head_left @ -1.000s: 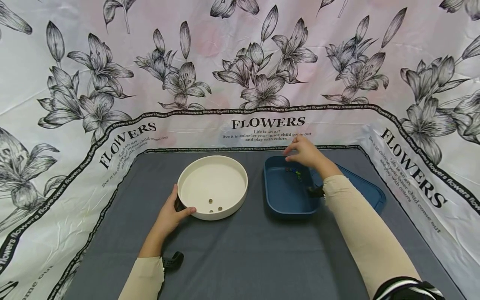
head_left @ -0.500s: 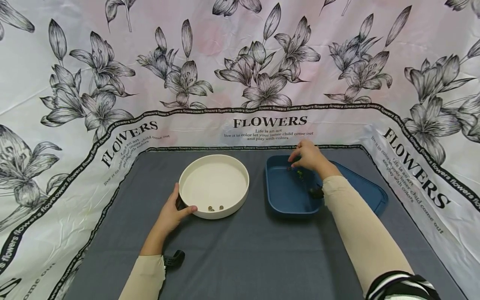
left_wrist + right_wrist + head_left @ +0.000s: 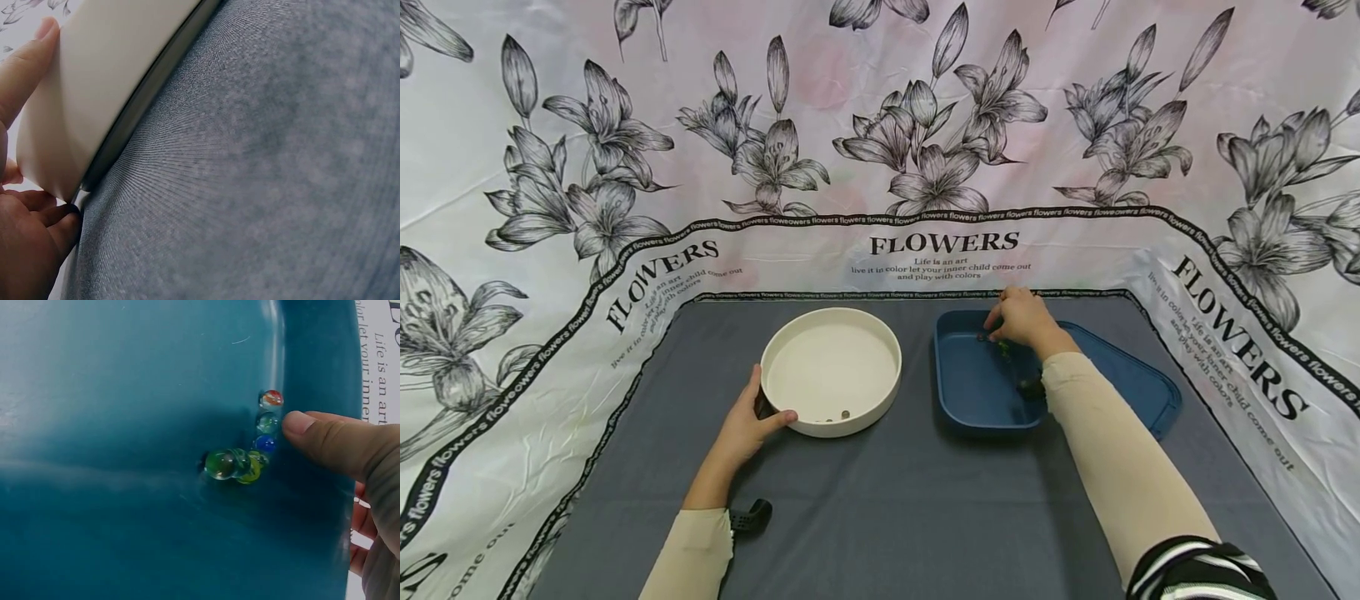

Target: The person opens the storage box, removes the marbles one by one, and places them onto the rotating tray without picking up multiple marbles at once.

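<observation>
My left hand [image 3: 743, 433] grips the near-left side of a round cream dish [image 3: 831, 358], thumb at the rim. In the left wrist view its fingers curl at the base of the dish [image 3: 106, 81]. Two small brownish balls [image 3: 846, 414] show low inside it. My right hand [image 3: 1028, 321] reaches over the far edge of a deep blue tray [image 3: 977, 404]. In the right wrist view the thumb points at a bent row of glass marbles, among them a red-streaked marble [image 3: 272, 399], a blue marble [image 3: 265, 444] and a larger green marble [image 3: 220, 464]. Nothing shows between thumb and fingers.
A second flat blue piece [image 3: 1127, 375], like a lid or tray, lies right of the deep tray, partly behind the right forearm. Grey cloth [image 3: 880, 508] covers the table. Floral-printed fabric [image 3: 805, 258] rises behind. A black wrist camera [image 3: 752, 517] sits at the left wrist.
My right hand has come down from above the blue tray's far edge to the marbles. The balls in the cream dish have shifted toward its near side, from three visible to two. The left hand keeps its grip.
</observation>
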